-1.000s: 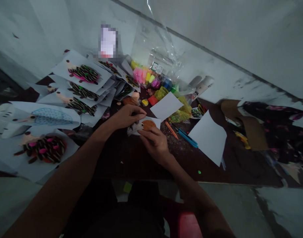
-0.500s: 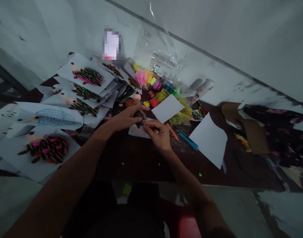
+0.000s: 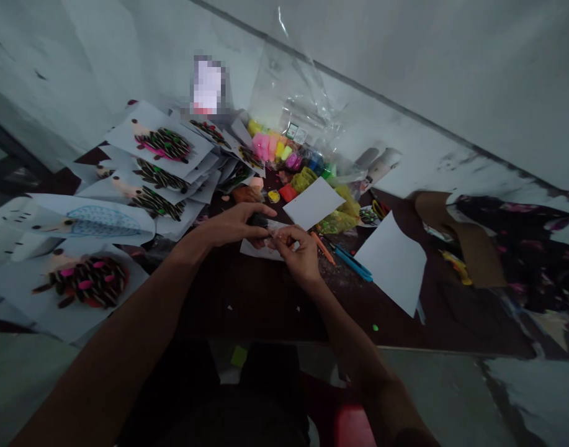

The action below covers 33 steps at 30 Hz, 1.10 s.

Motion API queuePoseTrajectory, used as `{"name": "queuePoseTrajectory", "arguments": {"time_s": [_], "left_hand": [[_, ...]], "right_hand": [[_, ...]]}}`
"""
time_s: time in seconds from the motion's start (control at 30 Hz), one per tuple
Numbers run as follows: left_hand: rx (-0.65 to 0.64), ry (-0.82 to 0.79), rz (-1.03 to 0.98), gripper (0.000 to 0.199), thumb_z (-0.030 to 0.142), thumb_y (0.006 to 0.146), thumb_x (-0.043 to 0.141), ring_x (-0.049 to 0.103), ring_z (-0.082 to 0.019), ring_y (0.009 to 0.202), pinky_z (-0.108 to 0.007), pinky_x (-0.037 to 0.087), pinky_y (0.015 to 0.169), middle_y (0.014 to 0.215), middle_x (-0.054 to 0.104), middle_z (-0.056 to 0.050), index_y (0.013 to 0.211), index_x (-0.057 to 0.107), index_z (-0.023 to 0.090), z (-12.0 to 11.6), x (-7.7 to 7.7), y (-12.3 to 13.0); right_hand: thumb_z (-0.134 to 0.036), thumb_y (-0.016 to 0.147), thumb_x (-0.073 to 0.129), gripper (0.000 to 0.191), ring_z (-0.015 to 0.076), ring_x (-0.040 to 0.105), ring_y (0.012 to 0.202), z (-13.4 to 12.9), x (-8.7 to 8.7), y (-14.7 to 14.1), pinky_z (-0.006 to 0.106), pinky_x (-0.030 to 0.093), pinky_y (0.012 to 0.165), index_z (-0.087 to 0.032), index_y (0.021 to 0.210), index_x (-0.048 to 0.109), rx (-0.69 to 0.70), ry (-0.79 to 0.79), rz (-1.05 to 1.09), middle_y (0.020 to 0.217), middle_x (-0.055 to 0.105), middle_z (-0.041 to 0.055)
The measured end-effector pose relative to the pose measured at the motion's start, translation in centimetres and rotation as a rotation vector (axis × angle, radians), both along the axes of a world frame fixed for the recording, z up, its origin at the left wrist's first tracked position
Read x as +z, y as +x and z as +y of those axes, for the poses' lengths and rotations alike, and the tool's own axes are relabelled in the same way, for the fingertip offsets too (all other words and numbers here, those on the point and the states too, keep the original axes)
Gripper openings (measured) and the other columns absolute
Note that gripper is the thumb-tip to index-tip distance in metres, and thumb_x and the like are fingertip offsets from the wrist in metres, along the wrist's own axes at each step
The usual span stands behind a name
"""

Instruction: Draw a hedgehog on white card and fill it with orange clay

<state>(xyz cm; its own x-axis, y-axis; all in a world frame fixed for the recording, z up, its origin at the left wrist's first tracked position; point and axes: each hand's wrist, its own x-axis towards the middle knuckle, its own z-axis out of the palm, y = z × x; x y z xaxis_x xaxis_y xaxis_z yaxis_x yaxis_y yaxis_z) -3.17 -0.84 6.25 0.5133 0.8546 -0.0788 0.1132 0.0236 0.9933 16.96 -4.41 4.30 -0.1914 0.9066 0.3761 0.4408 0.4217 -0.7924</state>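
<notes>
Two hands, two blank white paper sheets, one orange pen

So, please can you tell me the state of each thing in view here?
Left hand, closed on a small dark lump
Right hand, fingers pinched beside the lump, hold unclear
Flat white paper piece, lying under the hands
Rectangular white paper sheet, lying flat near the hands
Larger white paper sheet, lying flat, apart from the hands
Clear plastic bag, crumpled, upright against the wall
Paper hedgehog pictures, overlapping in a loose pile
</notes>
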Motion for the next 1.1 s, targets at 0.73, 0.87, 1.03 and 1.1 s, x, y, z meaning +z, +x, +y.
{"name": "queuePoseTrajectory", "arguments": {"time_s": [0.73, 0.87, 1.03, 1.1], "left_hand": [[-0.048, -0.051, -0.045, 0.034, 0.022, 0.083, 0.07, 0.069, -0.015, 0.061, -0.027, 0.055, 0.061, 0.066, 0.067, 0.004, 0.112, 0.053, 0.015, 0.0, -0.6, 0.7], [-0.043, -0.042, -0.024, 0.037, 0.021, 0.08, 0.071, 0.069, -0.016, 0.062, -0.025, 0.052, 0.059, 0.064, 0.067, 0.004, 0.112, 0.054, 0.014, 0.0, -0.2, 0.8], [-0.02, -0.052, -0.038, 0.037, 0.019, 0.079, 0.071, 0.069, -0.016, 0.06, -0.025, 0.052, 0.059, 0.062, 0.067, 0.003, 0.112, 0.054, 0.014, -0.1, -0.1, 0.7], [-0.018, -0.057, -0.039, 0.037, 0.018, 0.081, 0.07, 0.069, -0.016, 0.059, -0.026, 0.054, 0.06, 0.063, 0.068, 0.003, 0.114, 0.053, 0.014, -0.2, -0.2, 0.6]], "right_hand": [[-0.027, 0.095, 0.062, 0.017, 0.0183, 0.062, 0.081, 0.1, -0.2, 0.1, 0.03, 0.048, 0.073, -0.023, 0.083, 0.074, -0.001, 0.244, -0.377, 0.085, 0.065, 0.0041], [-0.024, 0.092, 0.062, 0.015, 0.0177, 0.061, 0.078, 0.0, 0.0, 0.0, 0.029, 0.047, 0.071, -0.023, 0.081, 0.072, -0.003, 0.242, -0.347, 0.084, 0.064, 0.0038], [-0.022, 0.089, 0.063, 0.012, 0.0177, 0.062, 0.078, -0.1, -0.1, -0.1, 0.029, 0.048, 0.072, -0.022, 0.081, 0.072, -0.008, 0.204, -0.279, 0.085, 0.065, 0.004], [-0.023, 0.09, 0.062, 0.012, 0.0178, 0.063, 0.08, 0.0, -0.2, -0.1, 0.03, 0.05, 0.074, -0.022, 0.085, 0.073, 0.002, 0.176, -0.255, 0.088, 0.066, 0.0045]]}}
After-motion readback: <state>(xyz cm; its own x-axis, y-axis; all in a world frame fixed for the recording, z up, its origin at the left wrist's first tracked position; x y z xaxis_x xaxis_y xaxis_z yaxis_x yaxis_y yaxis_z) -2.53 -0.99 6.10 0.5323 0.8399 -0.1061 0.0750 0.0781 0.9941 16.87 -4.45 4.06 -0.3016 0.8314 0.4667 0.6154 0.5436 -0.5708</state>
